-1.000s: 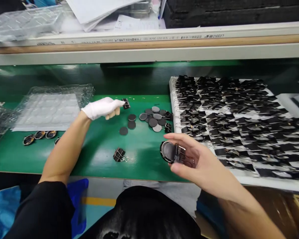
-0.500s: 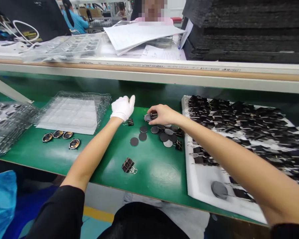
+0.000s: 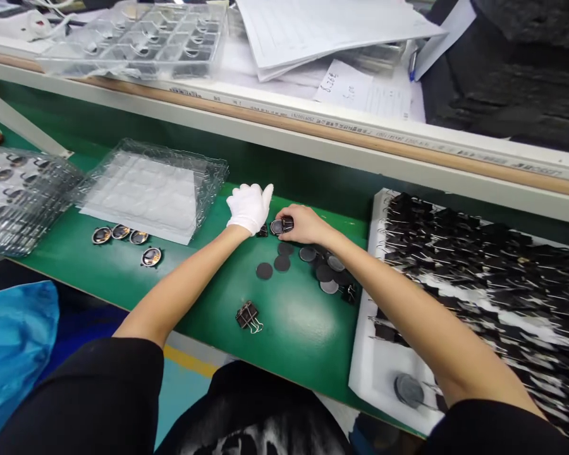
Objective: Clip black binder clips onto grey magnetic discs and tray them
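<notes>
My left hand (image 3: 249, 207), in a white glove, is over the green bench with its back to me. Its fingers are curled and the thumb sticks up; whatever they hold, if anything, is hidden. Just right of it, my bare right hand (image 3: 303, 224) grips a black binder clip (image 3: 288, 224) that is clamped on a round grey disc (image 3: 277, 227). Another binder clip (image 3: 263, 230) lies by the glove's wrist. Loose dark discs (image 3: 281, 263) are spread below my right hand, some overlapping. Nearer me lie binder clips (image 3: 248, 315) bunched together.
On the right, a white foam tray (image 3: 367, 363) bears rows of clipped pieces and a thick grey disc (image 3: 409, 390). Several shiny round parts (image 3: 151, 256) lie left, near clear plastic trays (image 3: 208, 174). A shelf edge (image 3: 284, 117) crosses behind, with papers (image 3: 332, 31) above.
My view has tipped downward and turned. My right hand, still with the clipped disc, has come closer to the gloved left hand, whose pose looks much the same.
</notes>
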`<state>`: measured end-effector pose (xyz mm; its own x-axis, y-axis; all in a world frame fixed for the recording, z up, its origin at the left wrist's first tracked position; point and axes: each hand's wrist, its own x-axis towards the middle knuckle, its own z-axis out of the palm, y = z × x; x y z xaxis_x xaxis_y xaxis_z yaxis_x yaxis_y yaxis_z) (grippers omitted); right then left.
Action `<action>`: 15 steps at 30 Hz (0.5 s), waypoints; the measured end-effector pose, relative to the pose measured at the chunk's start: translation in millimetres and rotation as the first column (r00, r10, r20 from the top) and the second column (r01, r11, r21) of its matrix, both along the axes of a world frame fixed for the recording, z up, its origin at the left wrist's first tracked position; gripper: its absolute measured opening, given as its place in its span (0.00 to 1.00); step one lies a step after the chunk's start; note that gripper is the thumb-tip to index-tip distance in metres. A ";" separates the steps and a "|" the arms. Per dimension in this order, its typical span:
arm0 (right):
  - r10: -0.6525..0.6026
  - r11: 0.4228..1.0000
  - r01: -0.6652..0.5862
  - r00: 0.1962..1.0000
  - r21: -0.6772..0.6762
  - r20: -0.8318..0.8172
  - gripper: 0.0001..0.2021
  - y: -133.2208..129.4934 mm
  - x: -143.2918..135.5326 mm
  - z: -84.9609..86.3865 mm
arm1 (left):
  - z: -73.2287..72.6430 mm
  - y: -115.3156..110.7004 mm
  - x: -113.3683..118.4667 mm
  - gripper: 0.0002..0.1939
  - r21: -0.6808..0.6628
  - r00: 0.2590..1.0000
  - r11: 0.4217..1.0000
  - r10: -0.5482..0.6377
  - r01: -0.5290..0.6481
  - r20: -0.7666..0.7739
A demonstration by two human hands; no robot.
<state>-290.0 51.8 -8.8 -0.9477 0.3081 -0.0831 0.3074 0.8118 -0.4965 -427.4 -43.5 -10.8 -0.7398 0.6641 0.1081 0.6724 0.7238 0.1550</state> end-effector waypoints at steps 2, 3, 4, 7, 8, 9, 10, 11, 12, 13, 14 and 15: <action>-0.014 1.000 0.014 1.000 -0.016 0.007 0.20 -3.4 1.7 -2.0 | 0.5 -1.0 0.7 0.35 -0.009 1.000 1.000 0.009 -0.009 -0.009; -0.023 0.999 0.024 1.000 -0.027 0.009 0.20 -4.5 2.5 -3.3 | 0.6 -1.5 0.5 0.35 -0.019 1.000 1.000 0.015 -0.015 -0.003; -0.033 0.999 0.033 0.999 -0.038 0.010 0.20 -5.0 3.2 -4.8 | 0.6 -2.0 0.0 0.34 -0.030 1.000 0.999 0.021 -0.020 0.007; -0.050 0.995 0.051 0.999 -0.083 0.007 0.21 -3.4 4.2 -9.5 | 0.1 -4.1 -2.6 0.33 -0.055 0.999 0.998 0.035 -0.034 0.026; -0.052 0.994 0.053 0.999 -0.100 0.005 0.21 -2.2 4.2 -10.9 | -0.2 -5.0 -3.4 0.33 -0.068 0.999 0.997 0.037 -0.035 0.025; -0.054 0.992 0.054 0.999 -0.117 0.002 0.22 -1.1 4.1 -12.1 | -0.6 -5.8 -4.2 0.33 -0.083 0.999 0.996 0.039 -0.037 0.020; -0.056 0.990 0.055 0.998 -0.133 -0.003 0.21 -0.3 4.0 -13.0 | -1.1 -6.7 -4.8 0.33 -0.097 0.999 0.994 0.043 -0.041 0.011; -0.057 0.988 0.055 0.998 -0.147 -0.012 0.21 0.3 3.8 -13.6 | -1.7 -7.5 -5.3 0.33 -0.110 0.999 0.993 0.045 -0.044 0.004; -0.056 0.986 0.052 0.998 -0.158 -0.021 0.21 0.3 3.6 -14.0 | -2.5 -8.1 -5.8 0.33 -0.118 0.999 0.992 0.046 -0.046 -0.001; -0.052 0.985 0.046 0.998 -0.165 -0.031 0.21 0.0 3.3 -14.0 | -3.4 -8.6 -6.1 0.33 -0.122 0.999 0.991 0.047 -0.047 -0.004; -0.047 0.985 0.040 0.998 -0.169 -0.040 0.21 -0.8 3.0 -13.9 | -4.4 -9.0 -6.4 0.32 -0.122 0.999 0.991 0.045 -0.045 -0.005; -0.041 0.984 0.033 0.998 -0.173 -0.044 0.21 -1.9 2.7 -13.5 | -5.3 -9.3 -6.6 0.32 -0.119 0.999 0.992 0.040 -0.041 -0.004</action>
<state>-287.3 49.9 -22.3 -0.9400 0.3282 -0.0930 0.3085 0.7015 -0.6425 -433.9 -52.8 -16.1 -0.7662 0.6419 0.0315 0.6424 0.7636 0.0653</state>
